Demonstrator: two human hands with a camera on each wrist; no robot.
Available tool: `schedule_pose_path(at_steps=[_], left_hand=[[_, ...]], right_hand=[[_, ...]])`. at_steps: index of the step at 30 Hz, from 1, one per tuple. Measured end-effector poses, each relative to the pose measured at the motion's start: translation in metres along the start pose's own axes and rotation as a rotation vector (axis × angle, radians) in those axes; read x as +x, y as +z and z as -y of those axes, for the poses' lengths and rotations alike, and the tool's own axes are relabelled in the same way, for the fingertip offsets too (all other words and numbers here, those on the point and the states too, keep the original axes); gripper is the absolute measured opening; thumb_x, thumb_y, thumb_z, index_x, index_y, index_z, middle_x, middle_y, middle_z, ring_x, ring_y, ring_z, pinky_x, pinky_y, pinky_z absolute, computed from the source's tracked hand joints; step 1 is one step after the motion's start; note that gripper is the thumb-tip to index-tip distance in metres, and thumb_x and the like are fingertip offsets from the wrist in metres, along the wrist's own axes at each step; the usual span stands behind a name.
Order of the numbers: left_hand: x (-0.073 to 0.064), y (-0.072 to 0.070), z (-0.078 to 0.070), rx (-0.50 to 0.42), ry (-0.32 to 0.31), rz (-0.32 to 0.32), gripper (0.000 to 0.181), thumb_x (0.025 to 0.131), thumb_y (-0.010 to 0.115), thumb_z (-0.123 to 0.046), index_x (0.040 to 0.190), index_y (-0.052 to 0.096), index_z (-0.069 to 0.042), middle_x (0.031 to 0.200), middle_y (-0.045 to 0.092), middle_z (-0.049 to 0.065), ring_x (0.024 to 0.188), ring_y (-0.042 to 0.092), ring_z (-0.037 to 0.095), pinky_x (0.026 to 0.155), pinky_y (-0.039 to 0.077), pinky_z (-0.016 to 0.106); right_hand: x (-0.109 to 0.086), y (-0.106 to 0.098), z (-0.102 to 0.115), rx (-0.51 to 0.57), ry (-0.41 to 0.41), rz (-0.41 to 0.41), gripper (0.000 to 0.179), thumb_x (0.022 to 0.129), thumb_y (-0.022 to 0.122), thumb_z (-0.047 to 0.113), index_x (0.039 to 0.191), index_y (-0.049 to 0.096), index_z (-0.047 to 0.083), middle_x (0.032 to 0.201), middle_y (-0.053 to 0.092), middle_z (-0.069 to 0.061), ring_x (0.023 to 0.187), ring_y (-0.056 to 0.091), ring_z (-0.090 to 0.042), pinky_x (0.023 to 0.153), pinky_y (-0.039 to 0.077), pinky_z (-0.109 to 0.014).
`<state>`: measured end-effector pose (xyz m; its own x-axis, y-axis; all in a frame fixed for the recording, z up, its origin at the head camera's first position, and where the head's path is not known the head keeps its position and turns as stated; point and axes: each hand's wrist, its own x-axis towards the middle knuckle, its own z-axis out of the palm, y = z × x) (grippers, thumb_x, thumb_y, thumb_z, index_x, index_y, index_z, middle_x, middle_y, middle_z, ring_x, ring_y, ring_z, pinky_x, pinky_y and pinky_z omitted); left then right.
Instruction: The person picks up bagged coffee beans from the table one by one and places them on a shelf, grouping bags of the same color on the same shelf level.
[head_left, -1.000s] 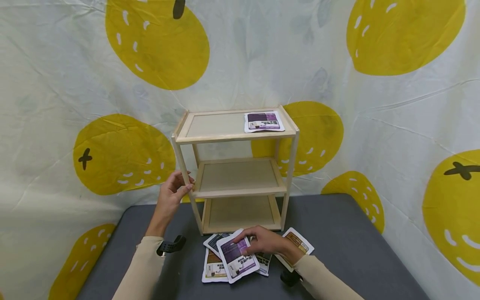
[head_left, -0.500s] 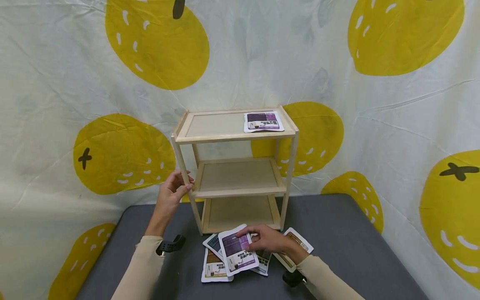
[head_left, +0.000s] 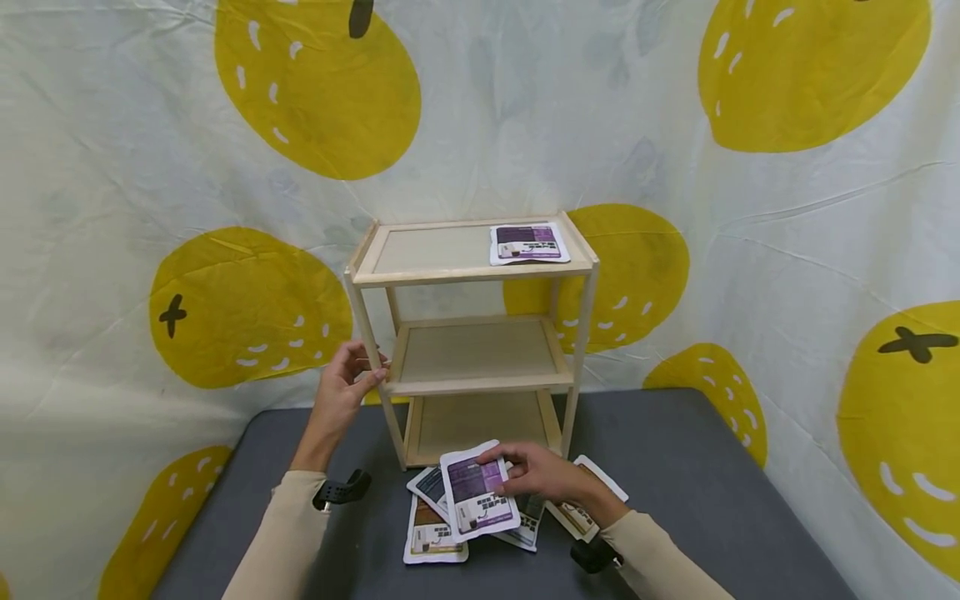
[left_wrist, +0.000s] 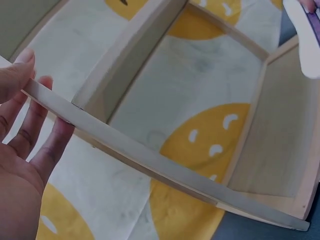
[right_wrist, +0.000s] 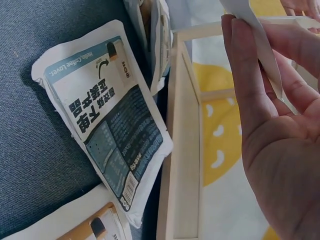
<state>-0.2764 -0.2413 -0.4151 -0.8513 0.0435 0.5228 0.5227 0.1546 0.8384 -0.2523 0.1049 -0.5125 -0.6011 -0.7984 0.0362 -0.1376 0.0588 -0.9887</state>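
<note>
My right hand pinches a purple and white coffee packet between thumb and fingers, above other packets. In the right wrist view only the pale edge of this packet shows in the hand. At the left, my left hand grips the front left post of a three-tier wooden shelf, near the middle tier. The left wrist view shows thumb and fingers on either side of the post. Another purple packet lies at the right of the top tier.
Below the held packet lie a brown packet and a teal one, partly overlapped. A further brown packet is half hidden by the right wrist. The shelf stands on a dark grey padded surface, before a fruit-print cloth.
My right hand has lifted the purple coffee packet slightly up and away from me, off the pile. The left hand has stayed on the post.
</note>
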Motion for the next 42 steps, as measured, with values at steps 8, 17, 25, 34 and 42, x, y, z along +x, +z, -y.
schedule_pose_path(at_steps=[8, 17, 25, 34, 42], left_hand=[[-0.002, 0.000, 0.001, 0.003, -0.015, 0.006, 0.036, 0.094, 0.069, 0.000, 0.127, 0.054, -0.002, 0.110, 0.064, 0.010, 0.100, 0.064, 0.019, 0.083, 0.056, 0.025], [-0.001, 0.000, 0.001, 0.015, -0.017, -0.002, 0.037, 0.094, 0.068, 0.003, 0.127, 0.054, -0.002, 0.116, 0.058, 0.030, 0.100, 0.064, 0.019, 0.084, 0.056, 0.024], [-0.003, 0.006, -0.022, 0.015, -0.026, -0.001, 0.037, 0.091, 0.065, 0.014, 0.125, 0.053, 0.004, 0.105, 0.064, -0.002, 0.098, 0.064, 0.023, 0.083, 0.056, 0.023], [-0.004, 0.006, -0.026, 0.014, -0.014, -0.009, 0.037, 0.091, 0.065, 0.014, 0.124, 0.055, 0.003, 0.103, 0.065, -0.002, 0.096, 0.064, 0.020, 0.082, 0.055, 0.023], [-0.004, 0.006, -0.026, 0.008, -0.013, -0.012, 0.037, 0.091, 0.066, 0.013, 0.125, 0.055, 0.004, 0.103, 0.065, -0.003, 0.097, 0.065, 0.023, 0.082, 0.056, 0.024]], right_hand=[[-0.007, -0.002, 0.008, 0.037, -0.036, 0.009, 0.052, 0.093, 0.068, -0.003, 0.142, 0.049, -0.008, 0.126, 0.063, -0.027, 0.105, 0.070, -0.023, 0.083, 0.059, -0.031], [-0.014, -0.005, 0.024, 0.059, -0.007, -0.009, 0.057, 0.093, 0.068, -0.003, 0.146, 0.047, -0.004, 0.138, 0.056, -0.026, 0.111, 0.069, -0.030, 0.084, 0.060, -0.037], [-0.016, -0.006, 0.040, 0.018, -0.011, -0.009, 0.060, 0.093, 0.069, -0.001, 0.149, 0.046, 0.000, 0.145, 0.051, -0.026, 0.116, 0.067, -0.034, 0.085, 0.059, -0.036], [-0.016, -0.006, 0.057, -0.012, -0.024, -0.028, 0.061, 0.094, 0.070, 0.002, 0.150, 0.046, 0.005, 0.136, 0.061, -0.021, 0.115, 0.068, -0.029, 0.087, 0.059, -0.036], [-0.017, -0.012, 0.071, -0.032, -0.083, -0.025, 0.060, 0.094, 0.067, -0.001, 0.150, 0.045, 0.001, 0.128, 0.065, -0.024, 0.109, 0.069, -0.027, 0.086, 0.059, -0.035]])
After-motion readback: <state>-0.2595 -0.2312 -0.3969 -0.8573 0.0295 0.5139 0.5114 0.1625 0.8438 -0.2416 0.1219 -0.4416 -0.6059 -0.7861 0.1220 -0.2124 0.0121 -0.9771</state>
